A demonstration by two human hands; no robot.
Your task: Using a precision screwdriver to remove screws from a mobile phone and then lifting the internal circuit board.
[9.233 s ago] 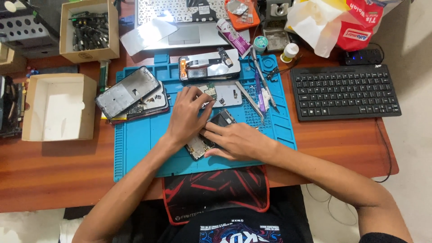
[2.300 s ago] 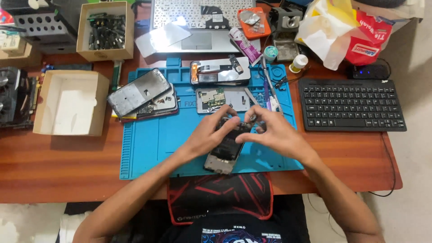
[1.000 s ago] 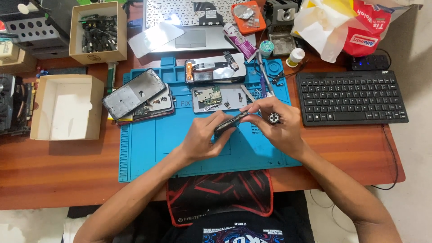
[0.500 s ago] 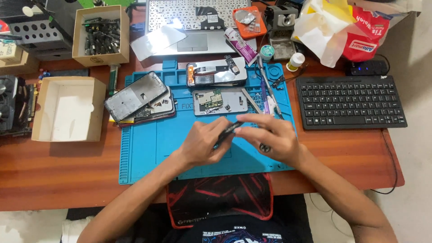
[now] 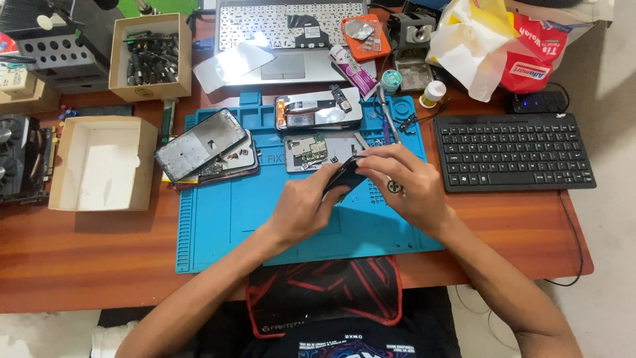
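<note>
A dark phone (image 5: pixel 343 177) is held edge-up over the blue repair mat (image 5: pixel 218 225), pinched between the left hand (image 5: pixel 306 205) and the right hand (image 5: pixel 405 185), whose fingers are closed on it from both sides. The mat is laid on a reddish-brown wooden desk (image 5: pixel 99 258). On the mat's far half, a circuit-board frame (image 5: pixel 315 147) and a disassembled phone body (image 5: pixel 318 113) are placed; two stacked phone shells (image 5: pixel 207 147) overlap its left edge. Left of the mat an open cardboard box (image 5: pixel 103 162) is seen, right of it a black keyboard (image 5: pixel 513 151). Beyond the mat a laptop (image 5: pixel 285 40) is set. Pale floor (image 5: pixel 613 265) is visible past the desk's right edge.
</note>
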